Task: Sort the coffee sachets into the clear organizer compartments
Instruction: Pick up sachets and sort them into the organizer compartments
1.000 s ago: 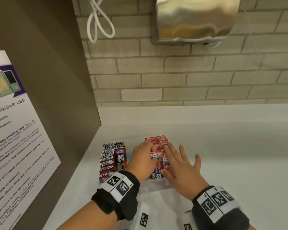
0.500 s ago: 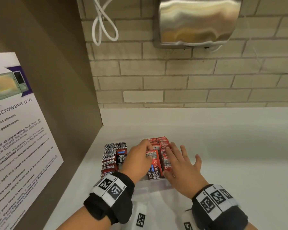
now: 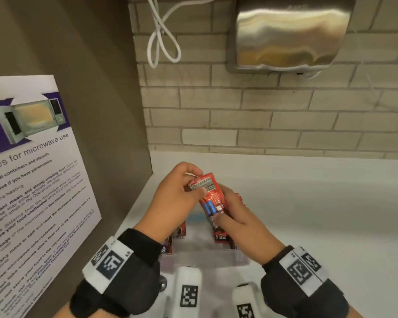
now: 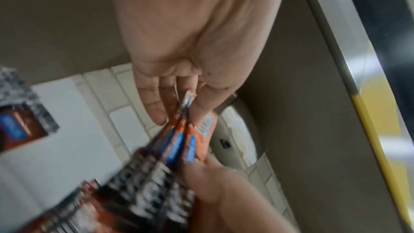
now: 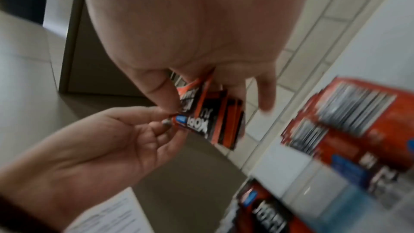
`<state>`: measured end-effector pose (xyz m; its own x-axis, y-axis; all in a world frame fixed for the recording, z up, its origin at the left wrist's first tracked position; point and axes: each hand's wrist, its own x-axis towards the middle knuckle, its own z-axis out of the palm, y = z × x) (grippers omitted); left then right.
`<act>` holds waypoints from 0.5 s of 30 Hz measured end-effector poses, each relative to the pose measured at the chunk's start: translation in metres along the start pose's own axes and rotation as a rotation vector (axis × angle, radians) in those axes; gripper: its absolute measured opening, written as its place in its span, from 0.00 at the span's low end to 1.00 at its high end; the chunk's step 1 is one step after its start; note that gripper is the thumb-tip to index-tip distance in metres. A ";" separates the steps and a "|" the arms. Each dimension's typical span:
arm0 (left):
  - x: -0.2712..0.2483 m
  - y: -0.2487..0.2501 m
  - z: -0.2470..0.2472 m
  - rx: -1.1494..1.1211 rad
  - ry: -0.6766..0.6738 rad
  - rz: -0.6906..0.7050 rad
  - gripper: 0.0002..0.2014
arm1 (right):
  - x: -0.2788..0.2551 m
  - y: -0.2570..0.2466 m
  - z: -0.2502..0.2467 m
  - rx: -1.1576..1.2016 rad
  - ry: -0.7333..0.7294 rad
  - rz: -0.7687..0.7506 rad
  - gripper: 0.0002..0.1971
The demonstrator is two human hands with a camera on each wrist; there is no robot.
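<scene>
Both hands hold a small stack of red coffee sachets [image 3: 210, 198] lifted above the clear organizer [image 3: 205, 257]. My left hand [image 3: 197, 182] pinches the stack's top end between thumb and fingers. My right hand [image 3: 226, 210] grips its lower part, thumb on the front. In the left wrist view the left fingers [image 4: 156, 105] close on the sachets [image 4: 170, 148]; the right wrist view shows the right hand [image 5: 190, 98] pinching the same stack [image 5: 215, 121]. More red sachets [image 3: 221, 237] stand in the organizer, partly hidden by my hands.
The organizer stands in the left corner of a white counter [image 3: 308, 214], against a brown side panel carrying a microwave poster [image 3: 32, 180]. A steel hand dryer [image 3: 290, 35] and a white cable [image 3: 161, 37] hang on the brick wall behind.
Both hands were down on the red sachets in the organizer; now they have lifted a stack out and hold it up between them.
</scene>
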<state>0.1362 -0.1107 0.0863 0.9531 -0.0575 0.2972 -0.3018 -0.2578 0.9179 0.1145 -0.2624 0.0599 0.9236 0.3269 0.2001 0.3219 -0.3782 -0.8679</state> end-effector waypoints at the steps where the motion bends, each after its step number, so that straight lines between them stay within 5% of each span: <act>1: -0.002 0.002 0.001 -0.085 0.003 -0.025 0.12 | 0.000 -0.003 0.005 0.104 -0.022 0.011 0.24; 6: -0.014 -0.008 0.003 -0.422 0.068 -0.132 0.16 | 0.002 -0.009 0.020 0.565 0.056 0.140 0.17; 9: -0.027 -0.017 0.008 -0.542 -0.031 -0.199 0.14 | 0.009 -0.012 0.028 0.669 0.076 0.134 0.15; 11: -0.034 -0.023 0.009 -0.615 -0.055 -0.224 0.16 | 0.013 -0.016 0.040 0.586 0.047 0.080 0.13; 15: -0.039 -0.034 -0.010 -0.733 -0.032 -0.260 0.19 | 0.020 -0.018 0.061 0.003 0.052 -0.037 0.14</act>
<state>0.1092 -0.0903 0.0463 0.9922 -0.1132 0.0512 0.0034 0.4364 0.8997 0.1141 -0.1963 0.0522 0.9208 0.2951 0.2551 0.3552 -0.3638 -0.8611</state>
